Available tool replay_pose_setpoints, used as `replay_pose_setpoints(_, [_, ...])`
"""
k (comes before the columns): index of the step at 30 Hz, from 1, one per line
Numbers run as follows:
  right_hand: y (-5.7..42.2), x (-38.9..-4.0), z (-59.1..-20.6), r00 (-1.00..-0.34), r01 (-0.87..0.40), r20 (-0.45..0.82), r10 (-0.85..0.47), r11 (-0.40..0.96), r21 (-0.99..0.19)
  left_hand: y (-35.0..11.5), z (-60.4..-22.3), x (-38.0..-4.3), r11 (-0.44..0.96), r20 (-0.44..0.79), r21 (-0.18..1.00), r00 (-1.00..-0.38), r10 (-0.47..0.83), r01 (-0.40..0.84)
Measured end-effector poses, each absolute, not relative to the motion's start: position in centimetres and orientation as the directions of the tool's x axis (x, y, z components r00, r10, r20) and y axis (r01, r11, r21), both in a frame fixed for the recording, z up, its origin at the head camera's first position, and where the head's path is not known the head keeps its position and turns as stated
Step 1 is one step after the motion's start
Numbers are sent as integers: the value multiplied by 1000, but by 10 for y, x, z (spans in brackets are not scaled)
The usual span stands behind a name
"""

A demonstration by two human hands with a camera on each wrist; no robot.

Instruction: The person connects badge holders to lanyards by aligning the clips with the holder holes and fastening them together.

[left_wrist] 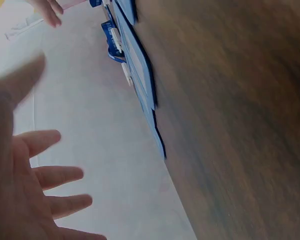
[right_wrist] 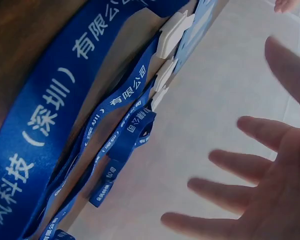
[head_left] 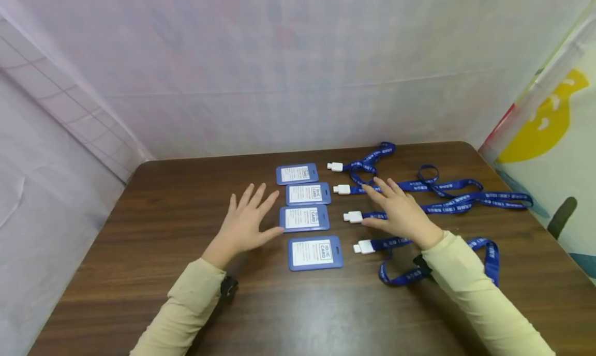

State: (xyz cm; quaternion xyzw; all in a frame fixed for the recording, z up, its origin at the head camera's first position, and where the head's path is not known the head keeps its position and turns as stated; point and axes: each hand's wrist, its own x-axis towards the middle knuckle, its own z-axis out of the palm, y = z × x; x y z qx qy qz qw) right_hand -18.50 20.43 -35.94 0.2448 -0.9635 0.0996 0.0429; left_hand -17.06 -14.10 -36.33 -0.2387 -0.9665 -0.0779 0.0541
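Several blue badge holders with white ID card inserts lie in a column at the middle of the table; the nearest badge holder (head_left: 315, 253) is a little apart from the rest. To their right lie several blue lanyards (head_left: 447, 207) with white lettering, each white clip (head_left: 364, 247) pointing at a holder. My left hand (head_left: 247, 221), fingers spread, hovers just left of the holders and holds nothing. Over the middle lanyards is my right hand (head_left: 400, 211), also spread and holding nothing, hiding parts of the straps. In the right wrist view the lanyard straps (right_wrist: 45, 115) run beside the raised fingers.
The brown wooden table (head_left: 153, 232) reaches back to a pale cloth wall (head_left: 279, 87). Another pale cloth (head_left: 42, 190) hangs at the left. On the right stands a white panel with a yellow shape (head_left: 545, 123). Dark bands (head_left: 228, 286) sit at the wrists.
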Motion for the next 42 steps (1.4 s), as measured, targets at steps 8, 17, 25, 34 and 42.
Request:
replay_pose_setpoints(8, [206,-182,-360,-825,-562,213,-523,799,-214,-138,-358,-171,853,247,149,-854,457,500])
replay_pose_setpoints(17, [204,-174,-365,-821,-562,125,-557,751,-348,-138,-362,-166,835,323,212,-842,431,508])
replay_pose_setpoints(25, [202,-167,-377,-776,-626,115,-620,738,-250,-138,-361,-159,837,265,273,-873,408,474])
replay_pose_setpoints(34, [200,-164,-387,-752,-654,71,-655,728,-206,-140,-362,-155,832,267,283,-872,410,477])
replay_pose_setpoints(42, [196,-164,-387,-733,-672,62,-678,706,-221,-139,-363,-154,806,303,266,-839,451,529])
